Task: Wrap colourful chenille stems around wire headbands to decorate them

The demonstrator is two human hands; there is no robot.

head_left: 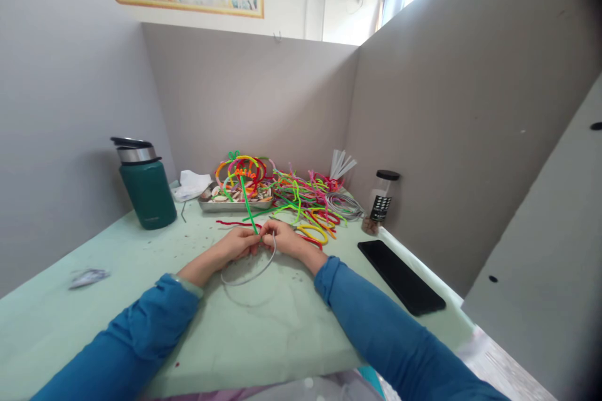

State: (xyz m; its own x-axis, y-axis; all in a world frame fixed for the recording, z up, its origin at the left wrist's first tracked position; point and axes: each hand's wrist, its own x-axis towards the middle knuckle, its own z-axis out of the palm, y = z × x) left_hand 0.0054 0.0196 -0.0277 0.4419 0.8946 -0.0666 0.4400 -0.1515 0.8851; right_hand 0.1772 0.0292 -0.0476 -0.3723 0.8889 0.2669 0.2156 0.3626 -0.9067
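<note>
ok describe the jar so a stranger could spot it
Find the right-hand grey partition above the pale green table. The jar stands by its foot, behind the flat black phone. Unlike that phone, it is upright, clear and black-lidded.

Both arms, in blue sleeves that stop short of the wrists, reach forward and inward from the lower corners of the view, the left sleeve (141,329) bunched in folds above its wrist and the right sleeve (385,332) covering more of its forearm. The left hand (237,244) points to the right and the right hand (282,239) to the left, so they meet near the middle with their fingertips close together, too small to tell whether they touch. The fingers of each hand are curled in a pinch, backs of the hands turned mostly upward, bare wrists low and slightly angled.
</note>
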